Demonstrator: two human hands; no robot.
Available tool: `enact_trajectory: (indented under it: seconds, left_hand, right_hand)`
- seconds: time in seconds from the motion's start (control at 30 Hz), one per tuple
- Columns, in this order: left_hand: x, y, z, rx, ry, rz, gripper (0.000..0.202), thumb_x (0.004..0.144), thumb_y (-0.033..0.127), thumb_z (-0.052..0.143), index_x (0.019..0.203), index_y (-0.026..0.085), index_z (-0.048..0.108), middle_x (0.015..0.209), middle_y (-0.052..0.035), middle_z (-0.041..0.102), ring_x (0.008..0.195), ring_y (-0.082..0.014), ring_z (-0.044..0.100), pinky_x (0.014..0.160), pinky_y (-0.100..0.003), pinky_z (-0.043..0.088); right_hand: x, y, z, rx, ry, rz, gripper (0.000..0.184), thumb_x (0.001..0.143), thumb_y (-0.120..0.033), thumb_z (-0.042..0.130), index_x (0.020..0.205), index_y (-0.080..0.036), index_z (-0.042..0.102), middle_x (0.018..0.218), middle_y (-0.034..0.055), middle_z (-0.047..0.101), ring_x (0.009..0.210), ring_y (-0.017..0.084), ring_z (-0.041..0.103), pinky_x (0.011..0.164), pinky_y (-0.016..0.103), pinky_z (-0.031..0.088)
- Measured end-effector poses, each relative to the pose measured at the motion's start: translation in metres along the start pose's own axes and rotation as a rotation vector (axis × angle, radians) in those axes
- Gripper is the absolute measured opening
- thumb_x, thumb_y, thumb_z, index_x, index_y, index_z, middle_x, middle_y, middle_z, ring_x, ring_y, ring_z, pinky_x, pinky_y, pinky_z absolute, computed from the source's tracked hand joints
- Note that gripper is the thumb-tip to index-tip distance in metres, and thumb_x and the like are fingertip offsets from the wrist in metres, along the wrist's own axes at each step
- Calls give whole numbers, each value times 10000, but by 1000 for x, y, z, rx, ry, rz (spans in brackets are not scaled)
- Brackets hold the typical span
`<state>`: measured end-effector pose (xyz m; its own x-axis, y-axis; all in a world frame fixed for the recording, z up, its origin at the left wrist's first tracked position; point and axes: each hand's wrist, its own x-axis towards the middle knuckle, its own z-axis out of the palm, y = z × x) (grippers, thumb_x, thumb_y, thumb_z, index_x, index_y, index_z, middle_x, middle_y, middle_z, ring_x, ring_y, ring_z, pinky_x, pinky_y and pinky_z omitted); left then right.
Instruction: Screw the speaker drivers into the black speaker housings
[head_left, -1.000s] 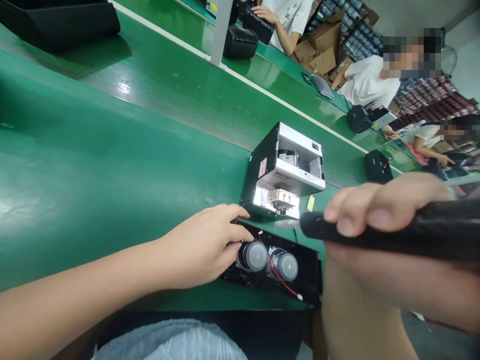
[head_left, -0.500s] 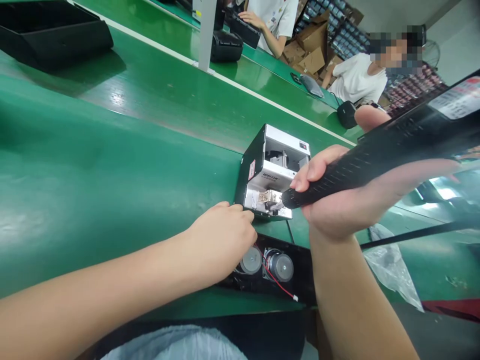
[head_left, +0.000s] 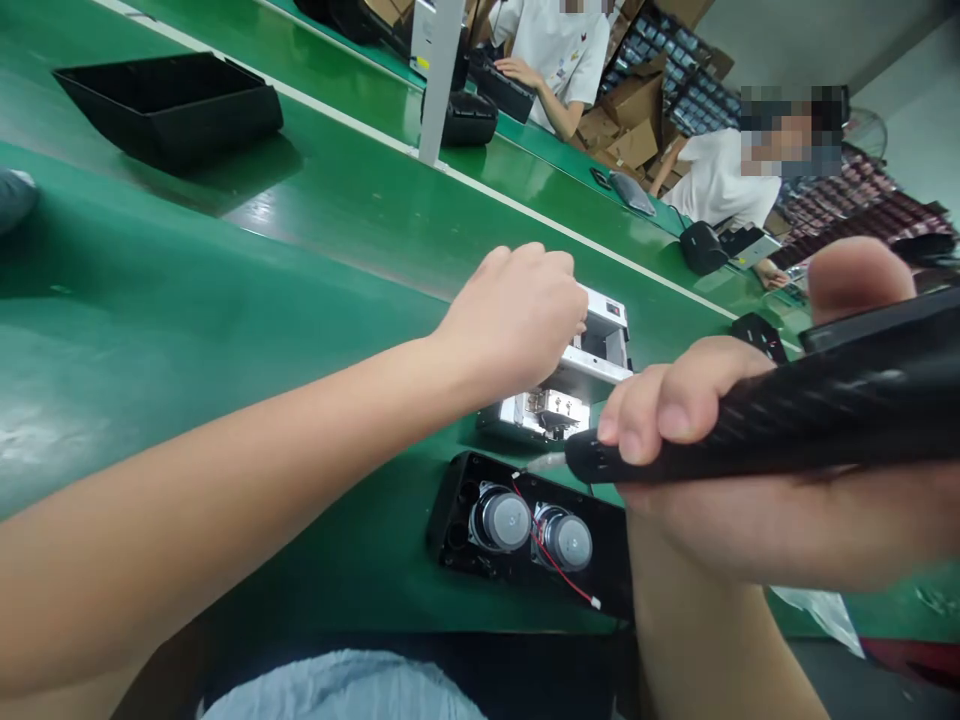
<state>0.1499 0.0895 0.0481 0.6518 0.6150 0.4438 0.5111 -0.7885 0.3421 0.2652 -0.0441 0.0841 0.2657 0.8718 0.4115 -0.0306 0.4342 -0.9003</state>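
Observation:
My left hand (head_left: 514, 320) is curled over the top of a white-and-black screw feeder (head_left: 540, 415), with no item showing in its fingers. My right hand (head_left: 675, 440) grips a black electric screwdriver (head_left: 750, 430). The screwdriver's metal bit is just above the near corner of a black speaker housing (head_left: 454, 520). That housing lies open, with two round speaker drivers (head_left: 502, 520) and a red-and-black wire (head_left: 551, 555) inside. My right hand hides its far end.
Green workbenches run across the view. A black tray (head_left: 169, 110) sits at upper left, and a white post (head_left: 439, 70) rises behind. Co-workers (head_left: 720, 180) sit beyond with black devices, and cardboard boxes (head_left: 626, 130) are stacked behind them. A plastic bag (head_left: 821, 615) lies at lower right.
My left hand has moved from the feeder's near side up over its top. The screwdriver has shifted from the feeder's front to above the speaker housing's corner.

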Motion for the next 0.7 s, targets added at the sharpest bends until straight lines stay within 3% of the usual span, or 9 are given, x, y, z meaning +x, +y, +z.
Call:
enact_trajectory:
  seconds: [0.07, 0.13, 0.23, 0.3, 0.4, 0.47, 0.7]
  left_hand:
    - [5, -1, 7, 34, 13, -18, 202, 1026, 95, 614, 947, 140, 795, 1011, -66, 649, 1175, -340, 667, 1059, -586, 535]
    - [-8, -5, 12, -19, 110, -16, 266, 1043, 82, 558, 1101, 173, 800, 1060, -65, 683, 1139, -306, 672, 1020, -537, 550]
    - [-51, -14, 13, -231, 266, -15, 263, 1055, 137, 561, 1146, 208, 797, 1007, -40, 736, 1006, -242, 685, 931, -444, 563]
    - [-84, -20, 13, -398, 277, -40, 234, 1045, 151, 572, 1087, 199, 797, 946, -28, 752, 925, -204, 693, 865, -384, 561]
    - [-123, -26, 16, -582, 166, -104, 229, 1024, 150, 577, 1103, 192, 788, 927, -25, 752, 876, -175, 701, 813, -333, 564]
    - [-138, -29, 21, -652, 91, -112, 266, 993, 150, 587, 1177, 194, 774, 992, -35, 759, 931, -181, 715, 862, -337, 583]
    - [-148, -41, 32, -813, -101, -106, 457, 897, 128, 564, 1319, 207, 721, 1255, -59, 745, 1154, -213, 709, 1026, -381, 598]
  right_hand:
    - [-3, 2, 11, 54, 26, -16, 532, 967, -807, 637, 1163, -354, 836, 576, -23, 708, 407, 196, 589, 424, 337, 498]
    - [-5, 6, 20, 61, 18, 38, 583, 888, -861, 696, 1089, -333, 839, 536, -21, 700, 370, 201, 572, 407, 334, 476]
    - [-7, 13, 25, 33, -88, 108, 629, 833, -886, 733, 1066, -309, 822, 551, 6, 736, 374, 223, 597, 462, 371, 525]
    - [-10, 20, 23, 46, -112, 119, 626, 850, -874, 727, 1113, -313, 817, 584, 14, 758, 398, 223, 610, 501, 381, 543]
    - [-15, 30, 19, 73, -115, 126, 612, 888, -857, 700, 1204, -346, 820, 614, 3, 767, 418, 218, 609, 512, 388, 557]
    - [-18, 36, 19, 74, -109, 118, 599, 899, -852, 691, 1218, -363, 828, 611, -6, 760, 414, 214, 605, 506, 391, 565]
    - [-21, 45, 17, 64, -122, 80, 597, 924, -860, 648, 1211, -380, 855, 605, -5, 751, 405, 215, 601, 510, 401, 574]
